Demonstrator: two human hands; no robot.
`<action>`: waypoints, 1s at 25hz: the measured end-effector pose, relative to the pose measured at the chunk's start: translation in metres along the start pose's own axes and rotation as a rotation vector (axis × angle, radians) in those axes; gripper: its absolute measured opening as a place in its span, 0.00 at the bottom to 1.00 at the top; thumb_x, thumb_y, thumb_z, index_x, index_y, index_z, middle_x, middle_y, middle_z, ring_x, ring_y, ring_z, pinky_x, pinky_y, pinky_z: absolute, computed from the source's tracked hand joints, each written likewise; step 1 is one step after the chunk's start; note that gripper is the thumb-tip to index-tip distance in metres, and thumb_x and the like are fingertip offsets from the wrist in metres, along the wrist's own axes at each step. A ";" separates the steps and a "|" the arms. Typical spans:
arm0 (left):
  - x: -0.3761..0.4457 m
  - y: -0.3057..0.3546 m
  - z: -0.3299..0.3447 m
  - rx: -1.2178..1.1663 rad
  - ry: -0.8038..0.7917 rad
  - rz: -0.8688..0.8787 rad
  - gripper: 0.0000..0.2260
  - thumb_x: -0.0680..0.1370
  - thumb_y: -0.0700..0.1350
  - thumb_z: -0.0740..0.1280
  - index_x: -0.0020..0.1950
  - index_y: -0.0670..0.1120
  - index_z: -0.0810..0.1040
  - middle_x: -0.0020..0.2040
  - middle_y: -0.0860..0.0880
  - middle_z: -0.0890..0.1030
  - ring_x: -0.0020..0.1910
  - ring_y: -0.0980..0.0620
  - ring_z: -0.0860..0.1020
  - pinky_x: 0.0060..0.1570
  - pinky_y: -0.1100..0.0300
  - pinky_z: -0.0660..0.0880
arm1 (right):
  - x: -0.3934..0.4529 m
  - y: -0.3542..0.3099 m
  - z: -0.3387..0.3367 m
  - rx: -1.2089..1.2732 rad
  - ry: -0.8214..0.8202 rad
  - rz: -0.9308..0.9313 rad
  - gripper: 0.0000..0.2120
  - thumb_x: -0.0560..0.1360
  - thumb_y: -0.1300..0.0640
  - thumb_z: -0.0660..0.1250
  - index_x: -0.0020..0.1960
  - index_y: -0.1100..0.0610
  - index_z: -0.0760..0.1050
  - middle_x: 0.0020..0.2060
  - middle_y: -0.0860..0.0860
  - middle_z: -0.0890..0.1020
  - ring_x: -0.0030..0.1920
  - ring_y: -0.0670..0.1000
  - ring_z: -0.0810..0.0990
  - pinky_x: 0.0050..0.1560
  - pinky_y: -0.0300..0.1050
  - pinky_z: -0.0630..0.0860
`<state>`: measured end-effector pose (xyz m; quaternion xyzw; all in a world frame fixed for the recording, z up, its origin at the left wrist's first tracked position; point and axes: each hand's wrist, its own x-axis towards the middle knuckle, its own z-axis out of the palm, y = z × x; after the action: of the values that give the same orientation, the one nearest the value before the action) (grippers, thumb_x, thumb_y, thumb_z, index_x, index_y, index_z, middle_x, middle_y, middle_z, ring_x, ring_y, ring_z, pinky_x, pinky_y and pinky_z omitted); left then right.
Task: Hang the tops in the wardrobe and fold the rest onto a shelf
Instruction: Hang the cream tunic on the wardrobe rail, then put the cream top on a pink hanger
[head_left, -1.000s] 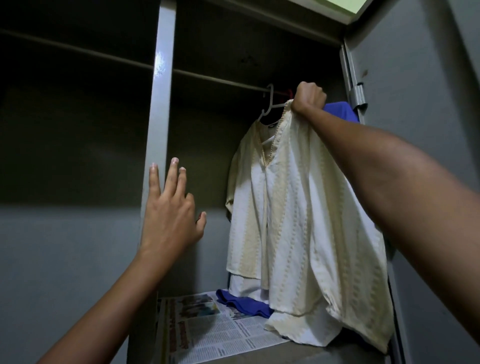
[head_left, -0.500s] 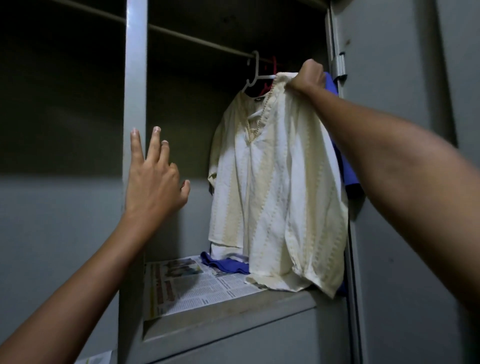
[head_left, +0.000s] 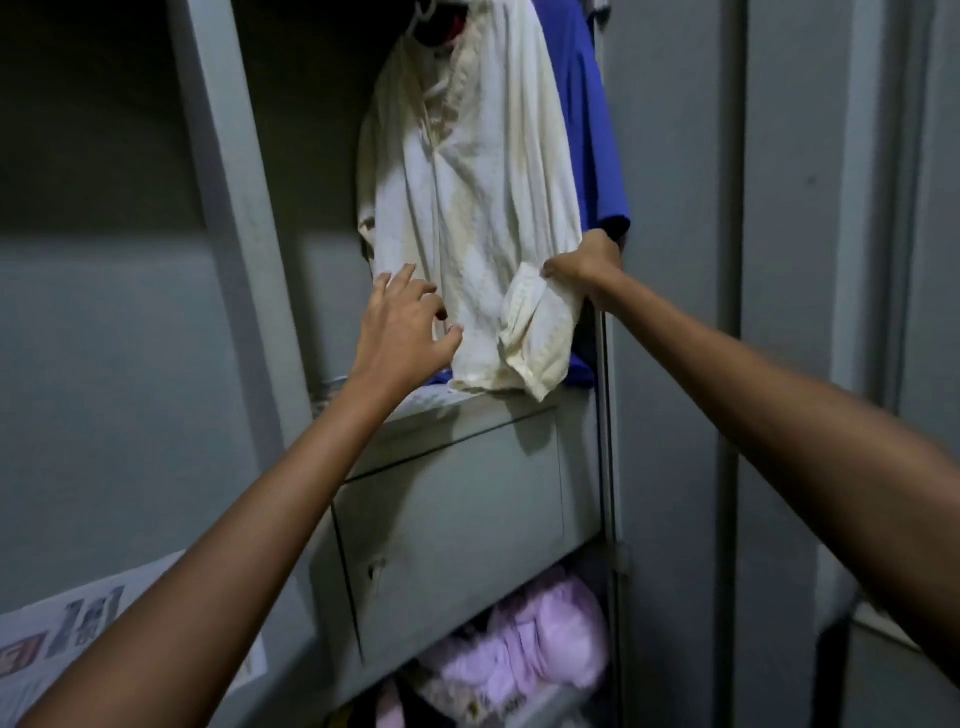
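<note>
the cream top (head_left: 467, 197) is hung at the right end of the wardrobe (head_left: 447, 499), its neck carried on a white hanger (head_left: 421, 13) that is only partly seen at the upper edge; the rail itself is out of view. a blue top (head_left: 592, 130) is hung just behind it, against the right wall of the compartment. the sleeve (head_left: 535, 332) of the cream top is pinched at its upper edge by the right hand (head_left: 584, 262), fingers curled round the cloth, so that the sleeve is folded forward and held off the body of the garment. this is judged to be a straightening pull, meant to make the top fall flat and keep the sleeve inside the door line. the left hand (head_left: 402, 325) is held wide, fingers spread and slightly bent, just beside the lower left of the top; whether the fingertips touch the cloth cannot be told. it is probably being brought in to smooth or steady the hem.

the cream top is seen as thin, soft and creased, with faint woven stripes and yellowish patches down the front and at the placket. its hem is rested on the shelf (head_left: 467, 415) below, where some blue cloth (head_left: 576, 371) is also laid. in the open space below the drawer (head_left: 452, 535), pink cloth (head_left: 540, 639) is bundled, unfolded.
</note>
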<state>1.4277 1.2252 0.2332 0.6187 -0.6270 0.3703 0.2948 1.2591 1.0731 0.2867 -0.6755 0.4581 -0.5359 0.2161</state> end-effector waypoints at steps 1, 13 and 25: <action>-0.007 0.012 0.006 -0.107 -0.018 -0.028 0.13 0.75 0.49 0.65 0.52 0.41 0.80 0.62 0.45 0.77 0.70 0.47 0.65 0.69 0.56 0.55 | -0.015 0.014 0.000 0.031 -0.025 0.024 0.23 0.65 0.54 0.74 0.56 0.62 0.73 0.54 0.57 0.78 0.53 0.57 0.78 0.55 0.52 0.77; -0.191 0.151 0.077 -0.839 -0.610 -0.706 0.15 0.75 0.41 0.67 0.61 0.39 0.73 0.53 0.41 0.78 0.54 0.45 0.76 0.51 0.56 0.72 | -0.234 0.182 -0.058 0.222 -0.427 0.421 0.11 0.76 0.49 0.64 0.47 0.58 0.72 0.32 0.52 0.73 0.28 0.47 0.69 0.30 0.39 0.67; -0.391 0.396 0.090 -0.907 -1.342 -0.641 0.08 0.79 0.46 0.61 0.54 0.44 0.75 0.49 0.50 0.77 0.49 0.50 0.76 0.50 0.56 0.69 | -0.465 0.376 -0.221 0.092 -0.764 0.881 0.20 0.79 0.43 0.56 0.60 0.58 0.70 0.47 0.54 0.72 0.44 0.53 0.75 0.40 0.46 0.71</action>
<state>1.0654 1.3528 -0.1796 0.6757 -0.5510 -0.4589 0.1711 0.9074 1.3297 -0.1793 -0.5567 0.5615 -0.1334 0.5975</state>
